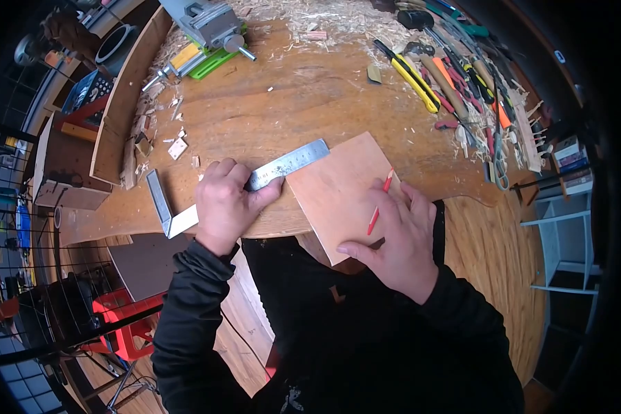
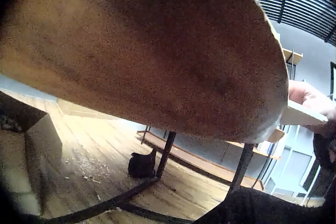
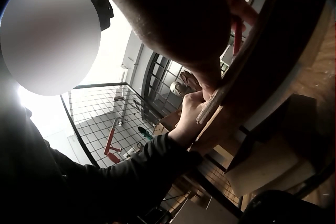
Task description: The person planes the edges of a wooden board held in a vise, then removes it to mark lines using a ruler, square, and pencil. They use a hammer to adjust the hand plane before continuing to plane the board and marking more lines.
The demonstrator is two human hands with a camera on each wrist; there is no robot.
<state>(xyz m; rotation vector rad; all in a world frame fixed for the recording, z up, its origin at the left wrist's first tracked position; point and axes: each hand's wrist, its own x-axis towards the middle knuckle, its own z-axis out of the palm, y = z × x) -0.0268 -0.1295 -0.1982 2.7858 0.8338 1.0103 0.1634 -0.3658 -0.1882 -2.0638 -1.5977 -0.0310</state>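
Observation:
My left hand (image 1: 222, 200) grips the steel blade of a try square (image 1: 290, 163), thumb along its near edge. The square's dark stock (image 1: 159, 200) stands out at the blade's left end. A thin, flat wooden board (image 1: 338, 186) lies against the blade's right end and juts past the bench's front edge. My right hand (image 1: 407, 238) holds this board, thumb on its near corner and fingers spread over its right side. A red pencil (image 1: 374, 221) is tucked between those fingers, its tip pointing away from me. In the right wrist view the board's edge (image 3: 210, 108) shows beneath the thumb.
The worn wooden bench (image 1: 255, 103) curves along its front. A vise (image 1: 210, 27) on a green base stands at the back left. A yellow utility knife (image 1: 414, 83) and several hand tools lie at the right. Wood shavings (image 1: 317, 17) cover the back.

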